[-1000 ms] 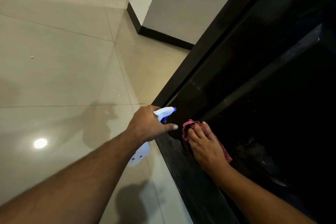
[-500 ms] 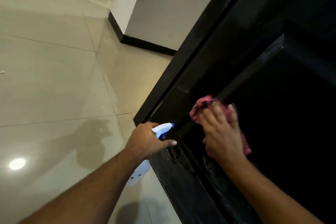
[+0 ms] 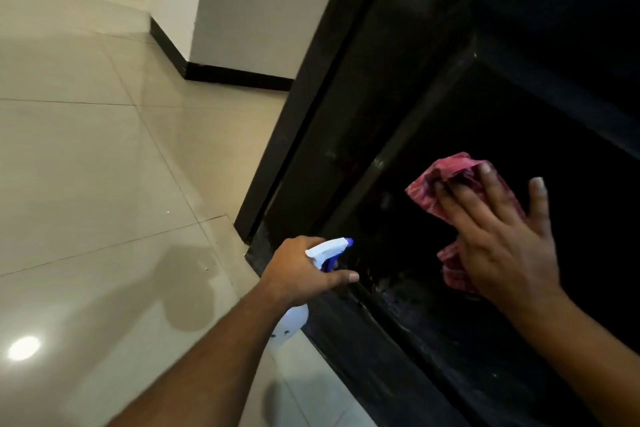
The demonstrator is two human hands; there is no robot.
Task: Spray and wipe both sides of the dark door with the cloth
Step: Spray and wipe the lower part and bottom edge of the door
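Note:
The dark door (image 3: 433, 87) fills the right side of the view, glossy black with a recessed panel. My right hand (image 3: 498, 239) presses a crumpled pink cloth (image 3: 446, 180) flat against that panel, fingers straight and spread. My left hand (image 3: 301, 270) grips a white spray bottle (image 3: 327, 250) with a blue nozzle, near the door's lower corner, its nozzle pointing at the door. The bottle's body shows below my wrist. Wet streaks show on the lower rail under the cloth.
Beige floor tiles (image 3: 104, 166) stretch out to the left, with a ceiling light reflected in them. A white wall (image 3: 249, 10) with a black skirting board meets the door frame (image 3: 311, 97) at the back.
My right hand has slid the cloth up and to the right, from the door's lower rail onto the recessed panel. My left hand keeps the bottle near the lower corner.

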